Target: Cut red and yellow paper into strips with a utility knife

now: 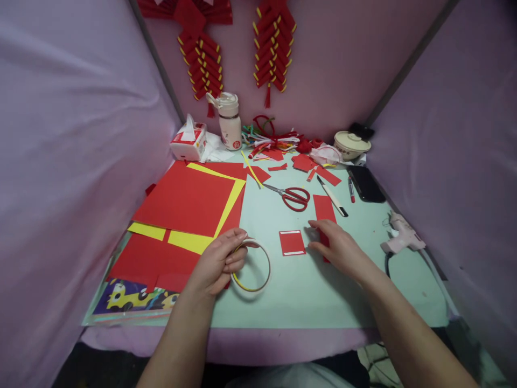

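Observation:
My left hand (pixel 226 258) is closed around the left side of a thin roll of tape (pixel 268 269), held above the table. To its right lies a small red paper square (pixel 292 243) with white strips along its top and bottom edges. My right hand (pixel 337 245) is just right of that square, thumb and fingers apart, with nothing seen between them. Beneath the right hand is a red paper strip (pixel 324 206), partly hidden by it. Red-handled scissors (pixel 294 198) and a white utility knife (pixel 332 196) lie farther back.
Red and yellow paper sheets (pixel 189 199) are stacked on the left. At the back stand a tissue pack (pixel 189 143), a bottle (pixel 230 124), pipe cleaners (pixel 274 141) and a lidded bowl (pixel 352 144). A phone (pixel 365 183) and a glue gun (pixel 402 234) lie on the right.

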`<move>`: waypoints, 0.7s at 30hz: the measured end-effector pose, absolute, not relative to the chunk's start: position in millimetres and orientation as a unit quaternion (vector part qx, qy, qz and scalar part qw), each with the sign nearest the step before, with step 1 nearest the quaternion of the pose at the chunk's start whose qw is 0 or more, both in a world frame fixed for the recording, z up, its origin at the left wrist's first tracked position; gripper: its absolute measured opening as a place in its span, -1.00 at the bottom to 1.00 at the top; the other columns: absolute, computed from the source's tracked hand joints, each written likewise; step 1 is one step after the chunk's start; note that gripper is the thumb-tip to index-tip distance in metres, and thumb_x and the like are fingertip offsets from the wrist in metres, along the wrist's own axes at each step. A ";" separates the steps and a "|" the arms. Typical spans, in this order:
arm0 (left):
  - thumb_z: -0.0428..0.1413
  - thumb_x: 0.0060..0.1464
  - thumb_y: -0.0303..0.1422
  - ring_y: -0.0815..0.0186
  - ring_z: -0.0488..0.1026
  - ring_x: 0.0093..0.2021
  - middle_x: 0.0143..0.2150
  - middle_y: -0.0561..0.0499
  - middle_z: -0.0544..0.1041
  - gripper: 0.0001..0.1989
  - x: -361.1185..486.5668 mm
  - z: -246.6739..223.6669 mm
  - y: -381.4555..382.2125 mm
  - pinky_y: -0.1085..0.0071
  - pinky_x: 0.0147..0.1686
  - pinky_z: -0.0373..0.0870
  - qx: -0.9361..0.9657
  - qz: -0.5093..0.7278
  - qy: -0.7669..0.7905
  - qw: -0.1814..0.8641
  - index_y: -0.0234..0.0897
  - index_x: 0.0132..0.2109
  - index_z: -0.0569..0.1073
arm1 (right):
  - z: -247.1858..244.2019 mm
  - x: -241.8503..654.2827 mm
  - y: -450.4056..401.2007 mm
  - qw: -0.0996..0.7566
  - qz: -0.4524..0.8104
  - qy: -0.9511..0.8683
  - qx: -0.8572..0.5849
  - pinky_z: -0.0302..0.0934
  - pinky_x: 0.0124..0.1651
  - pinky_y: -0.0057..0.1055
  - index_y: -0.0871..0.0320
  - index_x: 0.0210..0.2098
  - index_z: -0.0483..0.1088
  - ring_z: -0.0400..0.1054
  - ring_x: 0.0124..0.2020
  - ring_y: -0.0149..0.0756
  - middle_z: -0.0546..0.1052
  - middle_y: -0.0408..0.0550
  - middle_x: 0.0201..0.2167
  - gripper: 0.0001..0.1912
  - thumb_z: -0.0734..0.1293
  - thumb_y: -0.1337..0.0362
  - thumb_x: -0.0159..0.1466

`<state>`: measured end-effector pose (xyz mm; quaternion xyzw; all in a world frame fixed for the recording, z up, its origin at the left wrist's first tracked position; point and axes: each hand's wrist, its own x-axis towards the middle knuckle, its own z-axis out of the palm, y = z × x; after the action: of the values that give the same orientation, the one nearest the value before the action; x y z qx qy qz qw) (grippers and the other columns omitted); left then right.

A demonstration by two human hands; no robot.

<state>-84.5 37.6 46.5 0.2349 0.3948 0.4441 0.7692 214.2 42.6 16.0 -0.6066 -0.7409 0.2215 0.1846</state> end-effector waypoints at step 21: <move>0.36 -0.08 -0.35 0.68 -0.05 -0.66 -0.48 0.15 0.35 -0.69 -83.9 46.7 36.7 0.74 -0.73 -0.11 0.238 0.449 0.405 0.760 -0.36 -0.31 0.39 | 19.3 171.8 21.7 0.286 0.092 -0.774 -0.558 0.25 -0.19 -0.25 0.10 -0.25 0.47 0.36 -0.22 -0.18 0.52 0.03 -0.26 -0.77 0.17 0.29 0.39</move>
<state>-83.9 36.7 46.7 0.2375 0.4048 0.4493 0.7602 171.8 21.7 19.3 -0.5575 -0.7739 0.0924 0.2858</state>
